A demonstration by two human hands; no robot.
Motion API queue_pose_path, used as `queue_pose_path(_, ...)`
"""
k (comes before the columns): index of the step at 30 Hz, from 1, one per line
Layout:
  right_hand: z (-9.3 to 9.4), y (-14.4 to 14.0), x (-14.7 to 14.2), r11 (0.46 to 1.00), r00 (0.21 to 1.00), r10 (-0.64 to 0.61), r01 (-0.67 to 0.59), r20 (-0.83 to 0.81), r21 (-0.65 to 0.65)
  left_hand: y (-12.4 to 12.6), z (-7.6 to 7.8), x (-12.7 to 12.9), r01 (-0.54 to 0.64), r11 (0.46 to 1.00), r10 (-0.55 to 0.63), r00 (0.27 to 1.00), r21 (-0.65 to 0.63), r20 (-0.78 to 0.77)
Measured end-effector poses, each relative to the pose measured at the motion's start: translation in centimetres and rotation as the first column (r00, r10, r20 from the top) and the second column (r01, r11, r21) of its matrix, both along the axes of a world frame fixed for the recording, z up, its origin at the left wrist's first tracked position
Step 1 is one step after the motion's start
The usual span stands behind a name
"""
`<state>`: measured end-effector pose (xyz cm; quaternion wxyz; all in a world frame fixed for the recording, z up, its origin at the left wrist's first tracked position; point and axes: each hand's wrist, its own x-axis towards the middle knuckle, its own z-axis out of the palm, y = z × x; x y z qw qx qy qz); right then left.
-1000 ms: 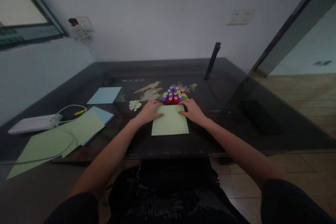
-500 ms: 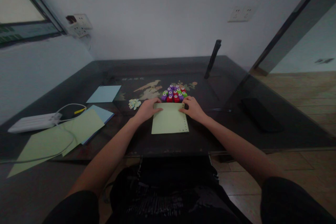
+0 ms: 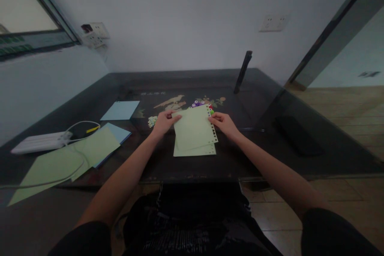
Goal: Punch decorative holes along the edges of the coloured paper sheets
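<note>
1. The table (image 3: 270, 100) has pale writing inlaid near its middle, too small to read.
2. Left hand (image 3: 163, 122) pinches the top green sheet (image 3: 195, 128) at its left corner.
3. That sheet is tilted up over another sheet (image 3: 195, 151), its punched edge to the right.
4. Right hand (image 3: 223, 123) pinches that edge; punches (image 3: 201, 104) show behind.
</note>
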<state>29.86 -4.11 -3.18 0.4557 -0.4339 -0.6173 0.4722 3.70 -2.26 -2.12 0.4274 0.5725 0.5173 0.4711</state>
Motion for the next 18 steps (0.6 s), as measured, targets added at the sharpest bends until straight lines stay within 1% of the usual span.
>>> queue_pose_path(2, -0.1, -0.2, -0.2, 0.999, 0.999, 0.024, -0.025, -0.029, -0.024, -0.1, 0.2, 0.1, 0.003, 1.000, -0.004, 1.000, 0.031, 0.030)
queue_pose_path(4, -0.3, -0.4, -0.3, 1.000, 0.999, 0.021, -0.022, -0.031, -0.020, -0.2, 0.3, 0.3, 0.013, 0.999, -0.016, 0.998, 0.049, 0.066)
queue_pose_path(6, -0.3, -0.4, -0.3, 1.000, 0.999, -0.013, 0.012, -0.033, -0.013, -0.3, 0.3, 0.4, 0.032, 0.998, -0.037, 0.994, 0.049, 0.107)
queue_pose_path(9, -0.2, -0.3, -0.2, 0.998, 0.996, -0.070, 0.070, -0.048, 0.005, -0.2, -0.1, 0.5, 0.116, 0.993, -0.116, 0.984, 0.010, 0.132)
queue_pose_path(11, 0.0, -0.2, 0.0, 0.995, 0.993, -0.101, 0.102, -0.064, 0.011, -0.3, -0.5, 0.5, 0.199, 0.979, -0.193, 0.976, -0.049, 0.101)
queue_pose_path(14, 0.2, -0.1, 0.2, 0.990, 0.987, -0.138, 0.138, -0.086, 0.000, -0.6, -0.9, 0.5, 0.317, 0.938, -0.317, 0.948, -0.138, 0.021)
queue_pose_path(16, 0.3, 0.0, 0.2, 0.988, 0.984, -0.151, 0.152, -0.095, 0.000, -1.0, -0.9, 0.6, 0.362, 0.916, -0.370, 0.929, -0.170, -0.018)
queue_pose_path(18, 0.4, -0.1, 0.3, 0.988, 0.983, -0.155, 0.156, -0.100, 0.008, -1.4, -0.7, 0.7, 0.381, 0.905, -0.397, 0.916, -0.191, -0.054)
